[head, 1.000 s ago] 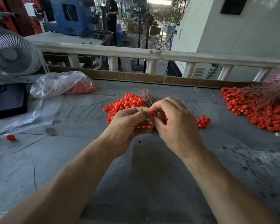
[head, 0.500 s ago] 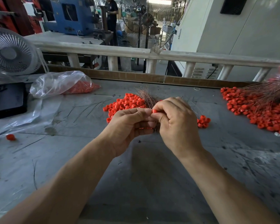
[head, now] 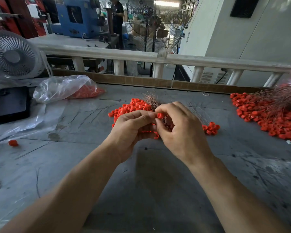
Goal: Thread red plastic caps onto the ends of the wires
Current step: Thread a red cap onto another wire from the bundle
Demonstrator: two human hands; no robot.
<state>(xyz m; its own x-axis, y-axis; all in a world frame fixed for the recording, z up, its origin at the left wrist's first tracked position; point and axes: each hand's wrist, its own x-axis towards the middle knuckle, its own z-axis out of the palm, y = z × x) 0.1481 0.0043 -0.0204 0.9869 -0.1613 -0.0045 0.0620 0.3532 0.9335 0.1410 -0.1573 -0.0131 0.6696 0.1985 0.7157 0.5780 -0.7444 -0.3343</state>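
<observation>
My two hands meet over the middle of the grey table. My right hand pinches a red cap between thumb and forefinger. My left hand grips a bundle of thin copper wires whose tips fan out behind the fingers; more red caps show under its curled fingers. A loose heap of red caps lies just behind the hands. A small cluster of caps sits right of my right hand.
At the right lies a big pile of capped wires. A clear bag of caps, a black phone and a white fan stand at the left. One stray cap lies near the left edge. Loose wires litter the table.
My right hand has opened slightly, so the pinched cap now shows at my fingertips. Both hands stay in the same place.
</observation>
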